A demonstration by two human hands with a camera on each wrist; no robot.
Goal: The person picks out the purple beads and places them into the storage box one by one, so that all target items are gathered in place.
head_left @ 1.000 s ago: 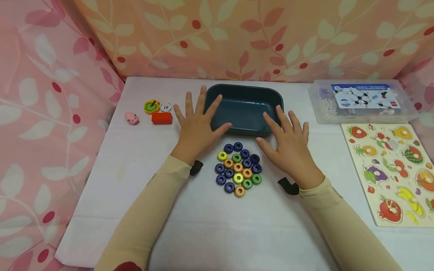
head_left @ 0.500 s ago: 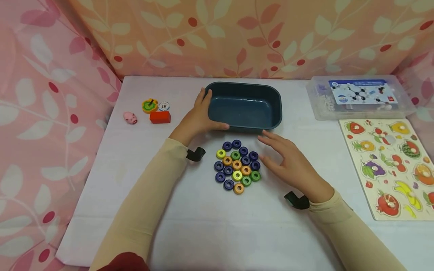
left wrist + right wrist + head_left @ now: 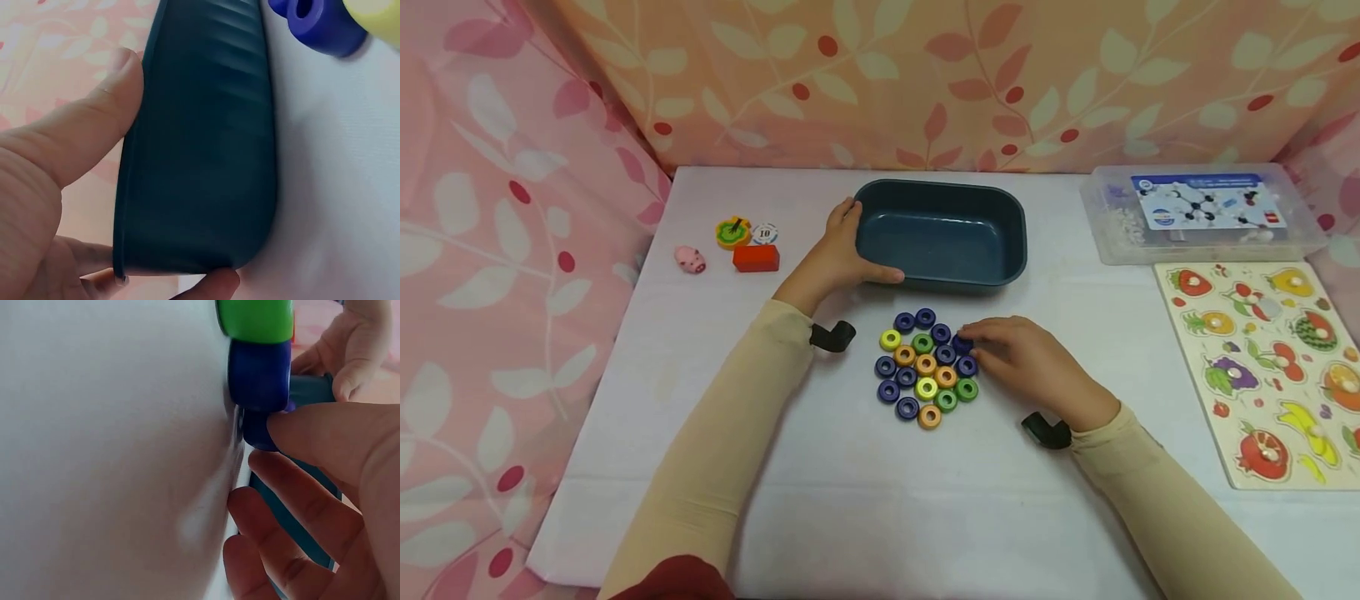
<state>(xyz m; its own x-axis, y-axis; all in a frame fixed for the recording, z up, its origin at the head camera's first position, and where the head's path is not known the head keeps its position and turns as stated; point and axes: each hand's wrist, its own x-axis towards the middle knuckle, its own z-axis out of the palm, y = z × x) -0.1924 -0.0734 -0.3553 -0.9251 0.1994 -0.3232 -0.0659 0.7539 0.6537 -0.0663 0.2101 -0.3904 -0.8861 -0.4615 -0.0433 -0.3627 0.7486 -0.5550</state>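
The left hand [image 3: 837, 260] grips a dark tray [image 3: 942, 250] by its left end; the right hand [image 3: 1037, 364] pinches a blue ring [image 3: 257, 434] among coloured rings [image 3: 927, 397] on the worktop [image 3: 880, 508]. Work looks barely begun, every visible ring outside the tray.

Here's the right hand [image 3: 1033, 364], its fingertips covering part of a dark blue ring [image 3: 962, 344], and in the right wrist view the thumb [image 3: 325, 434] hides some too! The head view's right edge slices the fruit board [image 3: 1262, 379], the box label [image 3: 1210, 202] carries unreadably tiny print, and the left wrist view crops tray [image 3: 200, 137] and yellow ring [image 3: 380, 17].
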